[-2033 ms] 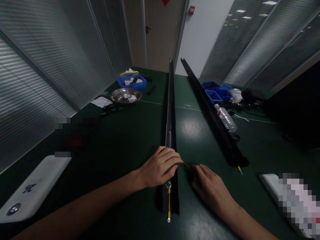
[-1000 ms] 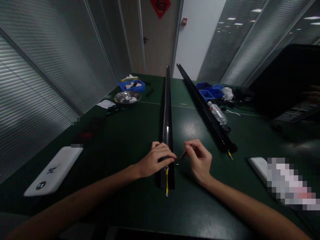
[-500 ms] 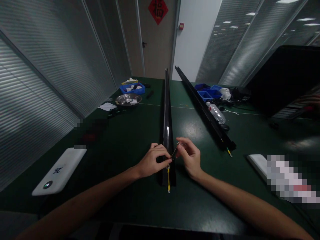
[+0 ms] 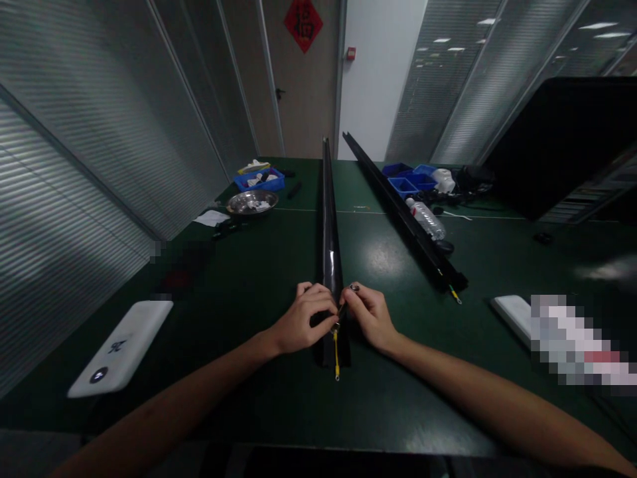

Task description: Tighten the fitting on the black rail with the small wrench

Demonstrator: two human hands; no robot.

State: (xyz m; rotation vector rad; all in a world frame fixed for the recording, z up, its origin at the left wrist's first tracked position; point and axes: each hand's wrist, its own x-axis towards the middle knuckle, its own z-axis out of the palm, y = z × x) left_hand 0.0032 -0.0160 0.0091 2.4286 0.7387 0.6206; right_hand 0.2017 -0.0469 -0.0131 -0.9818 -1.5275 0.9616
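Head view: we have a long black rail (image 4: 329,226) lying lengthwise on the green table (image 4: 269,265), its near end close to us and its far end towards the door (image 4: 308,106). Our left hand (image 4: 309,318) lies over the rail near that close end, fingers bent, thumb and fingertips brought together at the channel; we cannot tell whether they grip the rail or something small inside it. Our right hand (image 4: 372,317) is just to the right of the rail, thumb and fingers closed on a slim metal tool (image 4: 354,287), whose lower end slants down to our left fingertips. Just below those fingertips, a yellow wire (image 4: 336,352) runs along the rail and sticks out past its near end, tipped with a metal ring.

To the right, well apart from our hands, we see a second black rail (image 4: 405,212) set at an angle, a short yellow-green lead (image 4: 455,294) at its near end. A clear plastic bottle (image 4: 426,219) lies just beside it, and blue bins (image 4: 402,187) are farther back. On the left we see a metal bowl (image 4: 236,207), a white paper (image 4: 212,218) and, nearer us, a white panel (image 4: 127,335) with dark marks
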